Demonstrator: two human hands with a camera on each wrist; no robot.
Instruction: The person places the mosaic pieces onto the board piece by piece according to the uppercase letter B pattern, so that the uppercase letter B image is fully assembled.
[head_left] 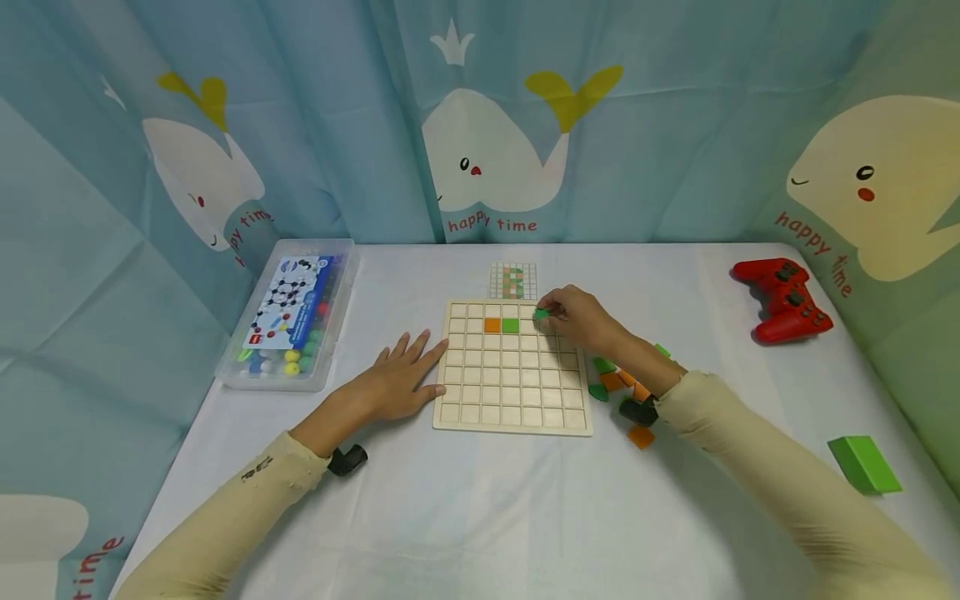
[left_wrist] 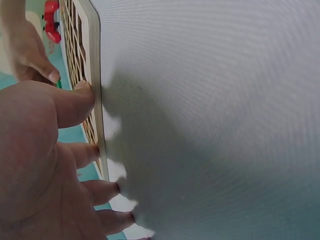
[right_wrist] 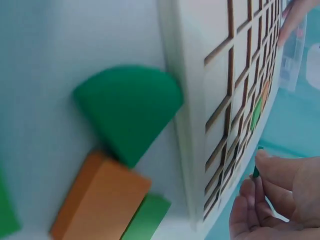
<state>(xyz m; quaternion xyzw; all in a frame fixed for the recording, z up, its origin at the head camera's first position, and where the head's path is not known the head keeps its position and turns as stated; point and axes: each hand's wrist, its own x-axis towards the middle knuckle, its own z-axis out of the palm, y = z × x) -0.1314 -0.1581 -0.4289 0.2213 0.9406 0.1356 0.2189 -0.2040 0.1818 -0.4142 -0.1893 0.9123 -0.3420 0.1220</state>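
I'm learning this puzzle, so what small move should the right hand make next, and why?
Probably lower the green piece into the bare square right of the green tile: the right hand pinches it nearby, the orange tile and green tile already fill neighbouring squares of the grid board, and the left hand touches the board's edge.

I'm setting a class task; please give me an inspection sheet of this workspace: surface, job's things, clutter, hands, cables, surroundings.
Surface: white table.
Job's things: grid board with orange tile and green tile in cells; pattern card beyond it; loose pieces to its right.
Clutter: box at left; red controller and green block at right.
Left hand: fingers spread, touching the board's left edge.
Right hand: pinches a green piece over the board's far right part.
Cables: nothing seen.
Surroundings: whale-print curtain.
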